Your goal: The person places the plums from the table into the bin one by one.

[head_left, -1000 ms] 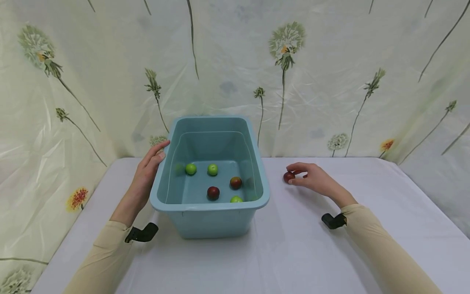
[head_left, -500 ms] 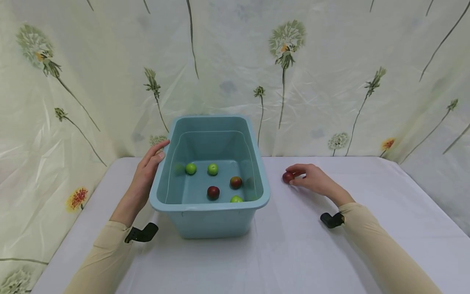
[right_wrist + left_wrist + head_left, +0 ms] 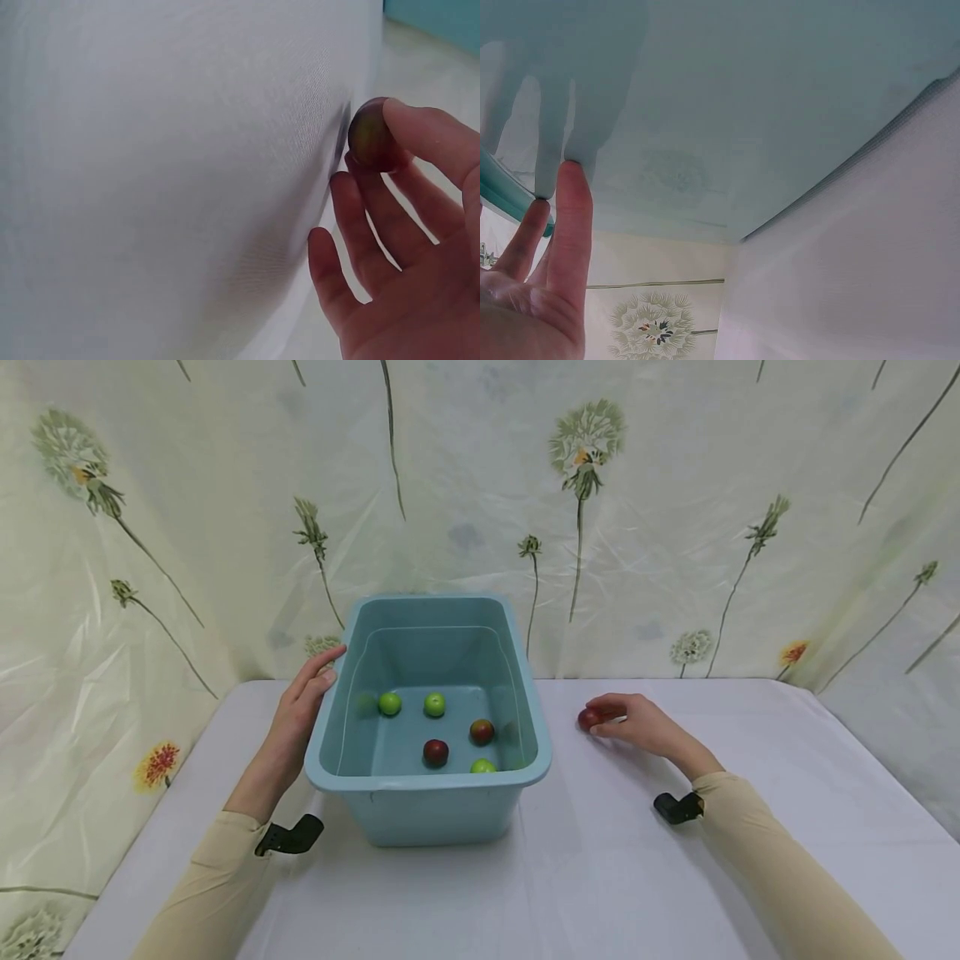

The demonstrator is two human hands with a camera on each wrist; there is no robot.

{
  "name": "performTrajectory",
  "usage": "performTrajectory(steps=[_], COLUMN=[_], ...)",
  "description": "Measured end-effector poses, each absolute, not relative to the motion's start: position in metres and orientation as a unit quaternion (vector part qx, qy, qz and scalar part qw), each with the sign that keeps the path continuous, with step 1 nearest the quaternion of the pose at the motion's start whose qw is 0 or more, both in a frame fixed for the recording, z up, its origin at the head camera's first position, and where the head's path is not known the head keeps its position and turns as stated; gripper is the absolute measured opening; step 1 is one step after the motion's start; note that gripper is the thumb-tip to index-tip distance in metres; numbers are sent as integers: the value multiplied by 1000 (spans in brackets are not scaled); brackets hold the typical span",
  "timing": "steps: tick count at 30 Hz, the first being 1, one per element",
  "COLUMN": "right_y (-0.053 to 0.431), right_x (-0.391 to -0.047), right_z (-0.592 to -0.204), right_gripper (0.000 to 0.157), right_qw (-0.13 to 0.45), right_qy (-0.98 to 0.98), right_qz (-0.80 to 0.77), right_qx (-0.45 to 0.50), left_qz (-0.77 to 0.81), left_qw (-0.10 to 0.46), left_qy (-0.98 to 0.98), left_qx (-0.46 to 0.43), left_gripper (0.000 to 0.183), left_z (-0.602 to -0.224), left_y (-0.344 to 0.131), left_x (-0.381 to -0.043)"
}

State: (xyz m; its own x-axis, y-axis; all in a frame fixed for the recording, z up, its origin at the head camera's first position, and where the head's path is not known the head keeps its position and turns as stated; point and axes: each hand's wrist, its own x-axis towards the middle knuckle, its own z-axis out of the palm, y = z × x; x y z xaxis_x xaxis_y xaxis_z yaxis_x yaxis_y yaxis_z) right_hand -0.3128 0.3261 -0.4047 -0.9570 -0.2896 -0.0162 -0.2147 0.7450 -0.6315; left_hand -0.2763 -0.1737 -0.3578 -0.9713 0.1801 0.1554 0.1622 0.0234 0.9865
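A blue-grey plastic basin (image 3: 431, 814) stands on the table in the head view. On its floor lie green plums (image 3: 434, 704) and dark red ones (image 3: 436, 752). My left hand (image 3: 294, 714) rests against the outside of the basin's left wall, fingers fairly straight up to the rim; in the left wrist view its fingertips touch the wall. To the right of the basin, my right hand (image 3: 637, 724) pinches a dark red plum (image 3: 587, 719) at the tabletop. The right wrist view has this plum (image 3: 371, 139) between thumb and fingers, the other fingers spread below.
A white cloth (image 3: 600, 877) covers the table. Behind it and at the sides hangs a curtain (image 3: 465, 468) printed with dandelions. A small black wrist-worn device (image 3: 677, 808) sits at my right cuff, another black device (image 3: 291, 837) at my left.
My right hand has shifted very slightly to the left, staying at the red plum. The left hand, the basin and the plums inside have not moved.
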Motion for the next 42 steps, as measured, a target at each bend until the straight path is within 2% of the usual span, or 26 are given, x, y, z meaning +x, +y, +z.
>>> performTrajectory(steps=[8, 20, 42], right_y=[326, 316, 278], right_x=[-309, -306, -295], right_z=[-404, -397, -377], right_gripper=[44, 41, 47], right_qw=[58, 29, -67], right_qy=[927, 925, 910], right_qz=[-345, -348, -379], right_qx=[-135, -150, -157], left_qz=[688, 691, 682], left_qw=[5, 4, 6], left_qy=[716, 713, 721], left_qx=[118, 118, 125], left_gripper=[46, 45, 47], left_z=[-358, -357, -352], left_y=[-173, -175, -177], left_x=[-276, -274, -279])
